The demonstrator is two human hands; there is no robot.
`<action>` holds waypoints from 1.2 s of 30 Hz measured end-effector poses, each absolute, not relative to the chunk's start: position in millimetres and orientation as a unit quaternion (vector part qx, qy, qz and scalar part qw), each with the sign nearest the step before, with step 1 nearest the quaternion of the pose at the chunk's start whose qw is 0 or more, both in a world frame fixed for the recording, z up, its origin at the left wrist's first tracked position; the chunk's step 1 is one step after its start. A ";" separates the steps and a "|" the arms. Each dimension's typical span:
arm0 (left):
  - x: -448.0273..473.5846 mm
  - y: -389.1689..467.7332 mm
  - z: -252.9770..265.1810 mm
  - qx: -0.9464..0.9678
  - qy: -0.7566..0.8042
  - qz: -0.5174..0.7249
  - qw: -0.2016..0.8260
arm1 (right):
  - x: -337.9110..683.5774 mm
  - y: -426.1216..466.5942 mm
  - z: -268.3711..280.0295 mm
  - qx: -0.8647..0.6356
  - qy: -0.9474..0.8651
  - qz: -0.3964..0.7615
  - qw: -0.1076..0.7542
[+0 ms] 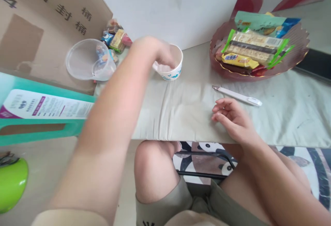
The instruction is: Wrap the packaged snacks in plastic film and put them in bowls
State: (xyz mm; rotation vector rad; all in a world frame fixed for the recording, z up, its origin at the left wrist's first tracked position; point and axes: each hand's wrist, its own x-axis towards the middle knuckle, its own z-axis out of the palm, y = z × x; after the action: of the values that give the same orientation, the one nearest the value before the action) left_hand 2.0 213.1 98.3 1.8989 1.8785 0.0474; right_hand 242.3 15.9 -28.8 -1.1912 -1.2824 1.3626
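A white paper cup [178,70] with blue print stands near the back of the cloth-covered table. My left hand [160,53] reaches over it from the left, fingertips dipping inside the rim. Motion blurs those fingers, and I cannot make out whether anything is between them. At the table's front part rests my right hand [232,119], palm turned inward, with loosely bent fingers and nothing in them. Just beyond its fingertips lies a white utility knife [238,95], not touched by the hand.
Right of the cup, a pink scalloped bowl [258,76] holds packaged snacks. On the left are a clear plastic tub [82,60], several wrapped snacks [117,41], a cardboard box [51,36] and a green-and-white package [46,105]. A white panel [170,9] stands behind.
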 end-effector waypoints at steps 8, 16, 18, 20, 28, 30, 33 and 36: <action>5.5 73.8 58.0 0.308 0.484 0.684 0.451 | 229.6 13.3 -23.4 -0.510 -0.570 0.490 0.418; -58.3 90.1 19.9 -0.094 0.400 0.658 0.631 | 113.7 68.1 33.8 -0.379 -0.775 0.356 0.359; -69.3 94.5 17.4 -0.123 0.382 0.660 0.635 | 63.2 101.2 53.0 -0.367 -0.787 0.355 0.346; -78.1 96.6 16.0 -0.133 0.357 0.670 0.638 | 14.3 132.8 67.7 -0.393 -0.788 0.347 0.323; -108.1 95.6 17.6 -0.175 0.307 0.673 0.650 | -80.5 190.5 65.6 -0.431 -0.854 0.232 0.175; -110.1 94.7 20.1 -0.190 0.302 0.675 0.646 | -90.2 209.8 58.4 -0.460 -0.833 0.204 0.228; -106.6 94.6 24.2 -0.202 0.288 0.667 0.656 | -111.3 249.6 49.2 -0.511 -0.809 0.167 0.240; -100.2 96.0 26.5 -0.215 0.279 0.656 0.668 | -135.6 285.0 41.2 -0.511 -0.818 0.162 0.208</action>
State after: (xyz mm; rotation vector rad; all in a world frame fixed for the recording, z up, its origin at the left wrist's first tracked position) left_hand -100.2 96.0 26.5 -0.4839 0.6300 1.4800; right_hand -135.6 285.0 41.2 -1.4213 -2.2767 0.4516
